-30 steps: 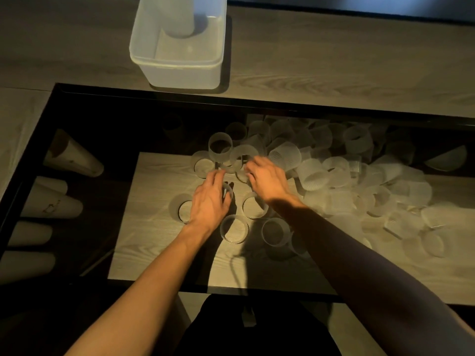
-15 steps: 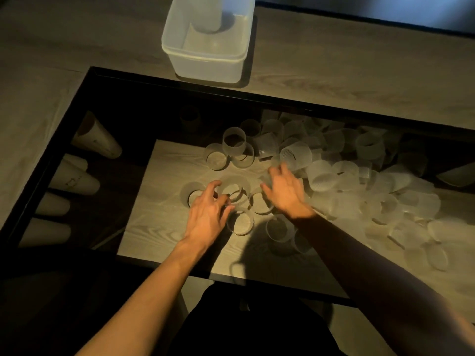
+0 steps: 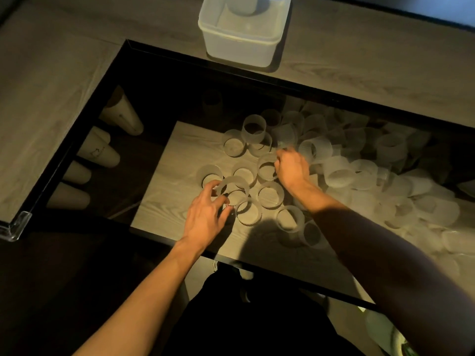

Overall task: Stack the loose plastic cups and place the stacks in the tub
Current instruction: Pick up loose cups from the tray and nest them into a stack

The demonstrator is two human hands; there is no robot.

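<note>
This looks like a dim room in a home, though that is not certain. A low glass-topped table (image 3: 231, 78) with a black frame and a clear corner guard (image 3: 14, 226) stands on wood-look flooring (image 3: 51, 98). A plastic tub (image 3: 239, 44) sits beyond it.

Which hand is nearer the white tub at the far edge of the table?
Right. The right hand is at the edge of the cup pile, below and slightly right of the tub. The left hand is further back toward the person, gripping a cup.
</note>
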